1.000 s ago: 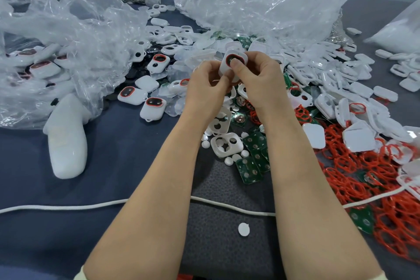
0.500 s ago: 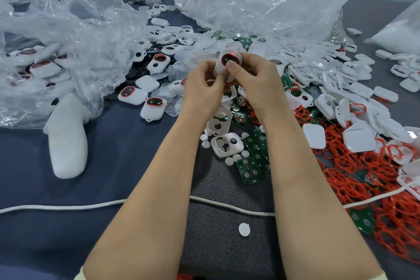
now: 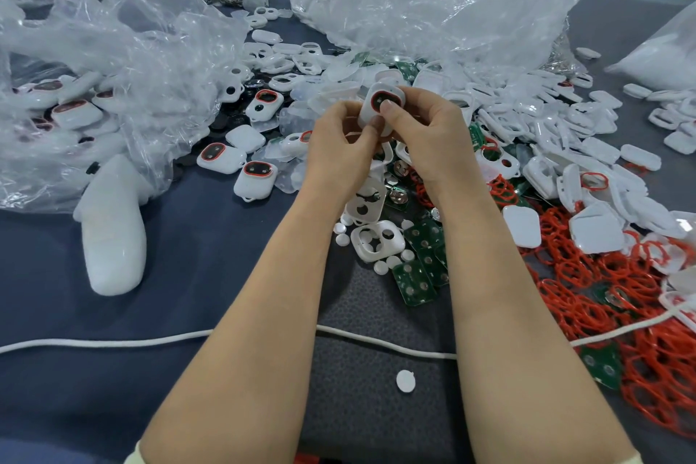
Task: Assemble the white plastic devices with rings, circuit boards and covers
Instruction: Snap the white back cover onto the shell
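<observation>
Between both hands, red-ringed white device (image 3: 381, 102).

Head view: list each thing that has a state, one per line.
Held device: red ring fitted, gripped by both hands.
Left hand: shut on device.
Right hand: shut on device, thumb pressing its face.
Shell: empty, on table.
Bag: open, crumpled.

no readable text, labels, brands or numbers on any part, bag or board
</observation>
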